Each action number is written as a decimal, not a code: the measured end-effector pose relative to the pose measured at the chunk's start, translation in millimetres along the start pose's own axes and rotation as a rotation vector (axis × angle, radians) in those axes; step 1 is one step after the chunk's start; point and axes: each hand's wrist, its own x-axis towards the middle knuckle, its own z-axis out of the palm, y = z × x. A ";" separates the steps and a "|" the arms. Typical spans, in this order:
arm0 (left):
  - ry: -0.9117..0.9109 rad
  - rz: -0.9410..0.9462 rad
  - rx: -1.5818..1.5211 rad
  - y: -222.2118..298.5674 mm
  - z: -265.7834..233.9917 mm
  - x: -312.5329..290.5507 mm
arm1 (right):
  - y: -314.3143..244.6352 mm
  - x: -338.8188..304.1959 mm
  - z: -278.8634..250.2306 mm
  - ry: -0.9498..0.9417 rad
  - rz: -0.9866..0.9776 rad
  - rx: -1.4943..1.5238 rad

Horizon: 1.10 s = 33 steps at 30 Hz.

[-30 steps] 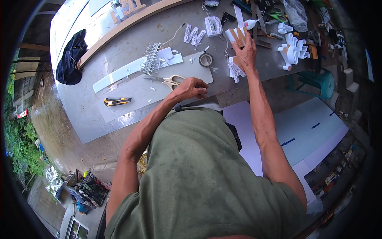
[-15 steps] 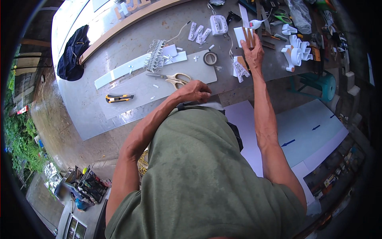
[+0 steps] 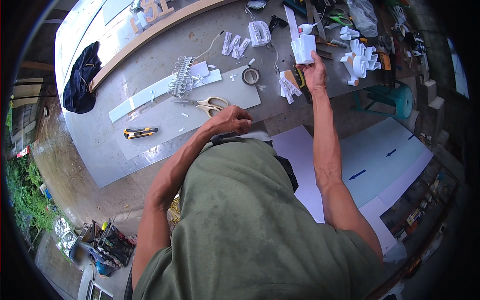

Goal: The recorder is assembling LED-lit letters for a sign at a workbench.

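Observation:
In my right hand (image 3: pixel 315 75), at the far right of the table, is a white letter-shaped piece (image 3: pixel 303 49) with deep folded walls. My thumb and fingers close on its near right edge. My left hand (image 3: pixel 233 120) rests at the table's near edge, fingers curled, with nothing visible in it. Just beyond it lie scissors (image 3: pixel 210 105) with beige handles. A roll of dark tape (image 3: pixel 251 75) sits farther right. White letters with lights, a W (image 3: pixel 235 45), a D (image 3: pixel 259 34) and an A (image 3: pixel 290 90), lie between that roll and my right hand, joined by wires.
A yellow-black box cutter (image 3: pixel 140 133) and white strips (image 3: pixel 165 90) lie on the metal table (image 3: pixel 100 155). White curled letter shapes (image 3: pixel 359 62) and tools crowd the right end. A dark cap (image 3: pixel 82 77) lies at left; a teal stool (image 3: pixel 397 100) stands at right.
My right hand has picked up the letter piece and turned it, so white walls show instead of its brown face. The whole view has shifted slightly; my left hand stays by the table edge.

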 end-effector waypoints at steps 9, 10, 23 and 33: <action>-0.008 -0.039 0.068 5.0 1.2 -3.6 | 0.9 -3.1 20.7 0.044 -0.180 -0.521; 0.000 -0.029 0.049 4.6 1.4 -3.8 | -0.1 -4.5 25.9 0.094 -0.227 -0.674; 1.311 0.393 0.860 45.4 -113.0 56.1 | 1.3 -27.3 49.2 0.187 -0.475 -0.991; 0.990 0.208 0.462 62.1 -145.6 56.2 | -1.0 -72.9 63.2 0.137 -0.421 -0.736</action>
